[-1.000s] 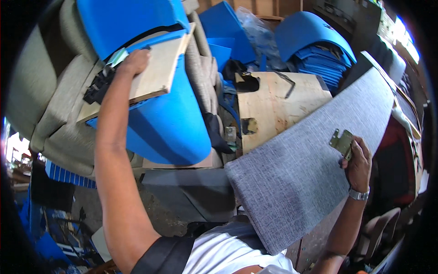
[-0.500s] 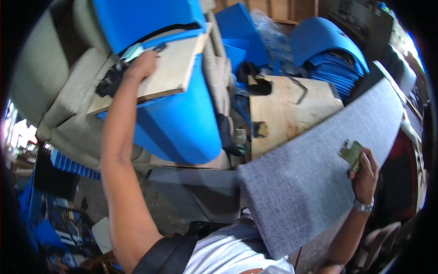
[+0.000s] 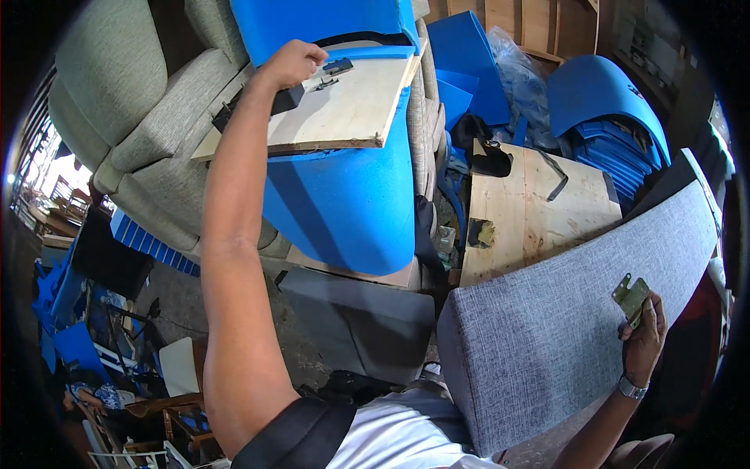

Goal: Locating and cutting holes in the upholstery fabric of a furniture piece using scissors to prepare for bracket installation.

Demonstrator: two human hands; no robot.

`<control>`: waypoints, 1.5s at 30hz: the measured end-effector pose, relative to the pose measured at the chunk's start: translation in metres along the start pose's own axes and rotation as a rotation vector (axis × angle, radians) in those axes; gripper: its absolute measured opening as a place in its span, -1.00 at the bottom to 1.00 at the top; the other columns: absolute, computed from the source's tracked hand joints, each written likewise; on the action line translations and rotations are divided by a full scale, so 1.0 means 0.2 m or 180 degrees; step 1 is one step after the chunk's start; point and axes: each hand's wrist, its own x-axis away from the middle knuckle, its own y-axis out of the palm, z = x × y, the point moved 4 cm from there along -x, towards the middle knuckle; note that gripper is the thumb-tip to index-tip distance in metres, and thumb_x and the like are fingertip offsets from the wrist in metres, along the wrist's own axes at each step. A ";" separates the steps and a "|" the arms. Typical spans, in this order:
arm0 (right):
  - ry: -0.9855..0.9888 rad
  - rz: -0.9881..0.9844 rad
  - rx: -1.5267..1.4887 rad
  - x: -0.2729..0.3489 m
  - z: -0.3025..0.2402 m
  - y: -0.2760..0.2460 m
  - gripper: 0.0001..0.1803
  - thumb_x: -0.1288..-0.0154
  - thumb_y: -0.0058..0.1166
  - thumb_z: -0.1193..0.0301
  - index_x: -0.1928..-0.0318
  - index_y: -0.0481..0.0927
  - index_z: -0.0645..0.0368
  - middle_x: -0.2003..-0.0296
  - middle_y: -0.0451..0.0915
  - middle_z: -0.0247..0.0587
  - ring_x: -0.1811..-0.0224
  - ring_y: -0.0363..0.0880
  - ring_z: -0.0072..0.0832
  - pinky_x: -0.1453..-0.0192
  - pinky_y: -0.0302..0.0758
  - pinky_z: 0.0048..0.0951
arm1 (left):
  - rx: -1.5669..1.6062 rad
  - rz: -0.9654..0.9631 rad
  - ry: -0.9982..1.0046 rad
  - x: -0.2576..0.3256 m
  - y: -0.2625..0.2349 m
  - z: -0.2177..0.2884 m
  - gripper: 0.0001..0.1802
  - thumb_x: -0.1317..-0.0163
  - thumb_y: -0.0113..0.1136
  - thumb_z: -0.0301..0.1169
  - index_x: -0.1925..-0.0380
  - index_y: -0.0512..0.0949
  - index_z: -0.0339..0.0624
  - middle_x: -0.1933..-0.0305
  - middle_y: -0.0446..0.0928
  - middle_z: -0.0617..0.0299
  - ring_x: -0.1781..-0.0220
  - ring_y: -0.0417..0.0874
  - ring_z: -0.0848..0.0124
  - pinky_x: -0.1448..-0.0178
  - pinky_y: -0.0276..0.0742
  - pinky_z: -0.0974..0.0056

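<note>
My left hand (image 3: 293, 64) is raised over a pale plywood board (image 3: 336, 109), its fingers curled together; what they hold, if anything, I cannot make out. Small dark metal pieces (image 3: 338, 67) lie on the board just right of it. A black box-like thing (image 3: 287, 99) sits beside my left wrist, partly hidden by the forearm. My right hand (image 3: 645, 332) grips a flat brass-green metal bracket (image 3: 631, 298) with notched edges, between thumb and fingers. The bracket is held against or just over a long grey fabric-covered cushion panel (image 3: 547, 344).
The board rests on a blue foam block (image 3: 344, 195). Grey upholstered seats (image 3: 164, 117) stand at left. Another plywood panel (image 3: 539, 203) lies beyond the cushion, near stacked blue foam sheets (image 3: 617, 156). A grey slab (image 3: 355, 320) lies low in front of me.
My left hand has lifted off the board, away from the dark metal pieces. My right hand keeps hold of the bracket. The whole view has shifted, so most things appear further right.
</note>
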 end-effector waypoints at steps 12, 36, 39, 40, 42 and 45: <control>0.0144 0.0110 -0.0024 0.01 0.01 0.01 -0.72 -0.73 -0.02 0.35 -0.21 0.60 0.26 0.27 0.76 -0.31 0.66 0.40 -0.78 0.57 0.38 -0.69 | -0.1786 -0.0721 0.0033 0.03 0.28 0.03 -0.20 -0.31 -0.10 -0.76 -0.52 0.47 0.11 -0.53 0.48 0.01 -0.48 0.56 -0.03 -0.50 0.55 -0.03; 0.0092 -0.0075 0.0080 0.01 0.02 0.01 -0.70 -0.73 0.01 0.29 -0.25 0.56 0.20 0.26 0.69 -0.36 0.60 0.39 -0.73 0.48 0.35 -0.64 | -0.1773 0.0175 -0.0514 0.00 0.24 0.13 -0.72 -0.30 0.20 -0.58 0.05 0.78 -0.21 -0.14 0.72 -0.20 -0.21 0.75 -0.16 -0.27 0.69 -0.14; 0.0066 -0.0104 0.0044 0.00 0.02 0.00 -0.69 -0.74 0.00 0.31 -0.27 0.55 0.21 0.28 0.68 -0.36 0.60 0.40 -0.73 0.48 0.37 -0.64 | -0.1087 0.0415 -0.0533 -0.02 0.20 0.08 -0.74 -0.23 0.21 -0.58 0.18 0.82 -0.16 -0.03 0.76 -0.19 -0.13 0.79 -0.13 -0.20 0.71 -0.04; 0.0171 -0.0008 0.0059 0.00 0.03 0.00 -0.69 -0.74 0.00 0.31 -0.27 0.55 0.21 0.28 0.68 -0.36 0.60 0.40 -0.73 0.48 0.37 -0.64 | -0.1126 0.0382 -0.0525 -0.03 0.18 0.06 -0.74 -0.23 0.21 -0.58 0.18 0.82 -0.16 -0.03 0.76 -0.19 -0.13 0.79 -0.13 -0.20 0.71 -0.04; 0.0060 -0.0129 0.0043 0.00 0.02 0.00 -0.69 -0.74 -0.01 0.30 -0.27 0.56 0.22 0.26 0.69 -0.36 0.60 0.40 -0.73 0.48 0.37 -0.66 | -0.0704 0.1224 -0.0404 -0.02 0.09 0.02 -0.82 -0.17 0.28 -0.57 0.31 0.83 -0.19 0.18 0.80 -0.16 0.02 0.85 0.03 -0.10 0.74 0.07; 0.0054 -0.0099 0.0080 0.00 0.02 0.01 -0.68 -0.74 -0.02 0.31 -0.27 0.55 0.23 0.24 0.70 -0.35 0.60 0.38 -0.74 0.49 0.36 -0.67 | 0.2192 0.1956 -0.0556 -0.02 -0.01 -0.08 -0.89 -0.27 0.27 -0.56 0.30 0.73 -0.39 0.17 0.75 -0.12 0.06 0.80 0.09 -0.03 0.76 0.09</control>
